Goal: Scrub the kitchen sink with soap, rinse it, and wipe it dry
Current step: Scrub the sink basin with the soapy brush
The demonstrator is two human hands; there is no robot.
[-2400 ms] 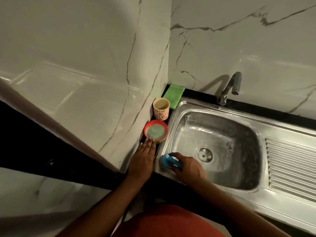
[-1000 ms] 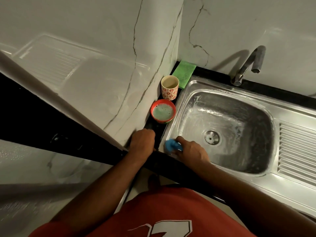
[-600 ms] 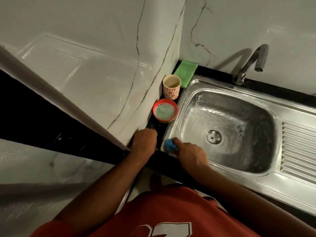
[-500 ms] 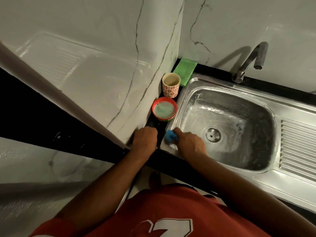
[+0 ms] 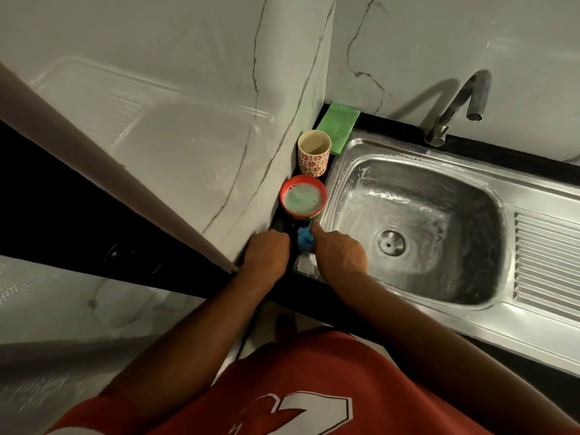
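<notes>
The steel sink [image 5: 417,171] has a soapy, wet basin with a round drain [image 5: 390,242]. My right hand [image 5: 340,252] grips a blue scrubber [image 5: 305,238] and presses it on the sink's left rim, just below the red bowl. White foam lies on the rim by my wrist. My left hand [image 5: 266,254] rests in a fist on the dark counter edge beside the marble wall, holding nothing. A red bowl [image 5: 303,199] holds green soapy liquid. A green cloth [image 5: 339,127] lies in the back corner.
A flowered cup [image 5: 314,153] stands between the bowl and the cloth, tight against the marble side wall [image 5: 188,136]. The tap [image 5: 455,105] rises behind the basin. A ribbed draining board [image 5: 546,265] lies to the right. Black counter strip [image 5: 502,152] borders the sink.
My right hand slid the blue scrubber leftward and up along the left rim toward the red bowl. My left hand went from flat near the bowl to a fist on the counter edge.
</notes>
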